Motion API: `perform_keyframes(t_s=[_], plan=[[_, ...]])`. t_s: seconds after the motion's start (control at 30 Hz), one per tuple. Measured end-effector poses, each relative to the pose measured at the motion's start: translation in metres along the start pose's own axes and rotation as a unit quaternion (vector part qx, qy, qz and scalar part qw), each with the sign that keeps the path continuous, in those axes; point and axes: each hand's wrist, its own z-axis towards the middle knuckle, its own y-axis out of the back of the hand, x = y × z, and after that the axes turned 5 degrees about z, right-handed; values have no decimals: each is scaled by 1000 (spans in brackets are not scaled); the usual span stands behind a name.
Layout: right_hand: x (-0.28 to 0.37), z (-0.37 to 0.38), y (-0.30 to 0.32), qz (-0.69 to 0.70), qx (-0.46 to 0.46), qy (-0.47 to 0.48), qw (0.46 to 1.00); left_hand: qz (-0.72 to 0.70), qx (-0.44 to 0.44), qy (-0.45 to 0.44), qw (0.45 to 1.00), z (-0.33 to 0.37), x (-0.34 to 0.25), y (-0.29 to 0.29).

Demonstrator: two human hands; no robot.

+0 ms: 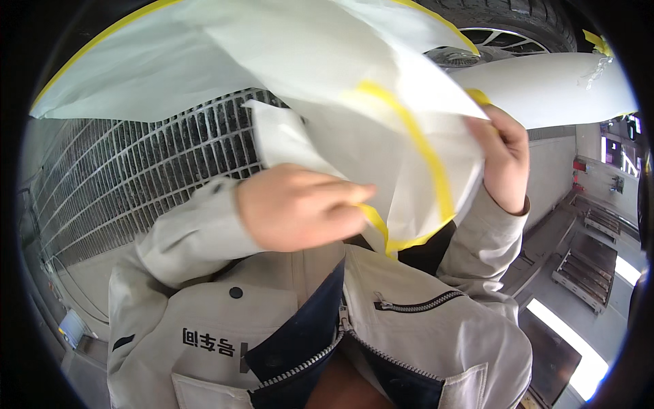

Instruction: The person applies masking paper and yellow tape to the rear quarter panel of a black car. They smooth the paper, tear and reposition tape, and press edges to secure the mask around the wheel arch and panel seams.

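Observation:
A large sheet of white masking paper (327,75) with yellow tape along its edges spreads across the upper middle. Part of it is folded toward me, and a yellow tape strip (415,140) crosses that fold. My left hand (300,208), somewhat blurred, pinches the taped lower edge of the paper between thumb and forefinger. Over on the right, my right hand (505,160) grips the paper's side edge, with a bit of yellow tape by its fingertips. Some of its fingers are hidden behind the sheet.
A car wheel (504,34) with a dark tyre stands at the top right, beside a long white rounded surface (545,88). Metal floor grating (157,170) lies on the left. Slatted metal frames (586,273) and bright lights are at the right.

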Motion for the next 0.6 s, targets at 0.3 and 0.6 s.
perform_keyframes(t_s=[0.3,0.6], plan=[[-91,-26,63,284,-219,-58,932,125,-81,-40,988,-62,-8,92],[-113,-31,54,268,-235,-132,925,234,-77,-54,968,-67,-36,121]])
